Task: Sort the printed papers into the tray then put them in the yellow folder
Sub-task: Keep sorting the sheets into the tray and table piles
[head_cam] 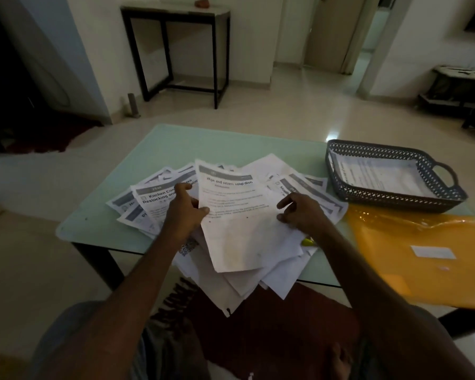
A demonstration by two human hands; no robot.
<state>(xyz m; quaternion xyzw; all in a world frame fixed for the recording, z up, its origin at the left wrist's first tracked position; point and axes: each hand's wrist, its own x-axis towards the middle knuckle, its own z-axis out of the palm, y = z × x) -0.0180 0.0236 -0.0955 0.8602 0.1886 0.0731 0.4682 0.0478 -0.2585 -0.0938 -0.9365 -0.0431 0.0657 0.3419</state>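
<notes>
A loose spread of printed papers (159, 198) covers the middle of the glass table (203, 141), with several sheets hanging over its near edge. One printed sheet (236, 223) lies on top, tilted. My left hand (185, 212) pinches its left edge. My right hand (302, 212) rests on the pile at the sheet's right edge with its fingers curled; whether it pinches the sheet is unclear. A dark perforated tray (395, 197) stands at the right rear and holds some printed paper. The yellow folder (422, 259) lies in front of the tray.
A small yellow object (307, 241) peeks from under the papers near my right wrist. A black-framed side table (176, 50) stands against the far wall. A dark red rug (272, 325) lies on the floor under the table's near edge.
</notes>
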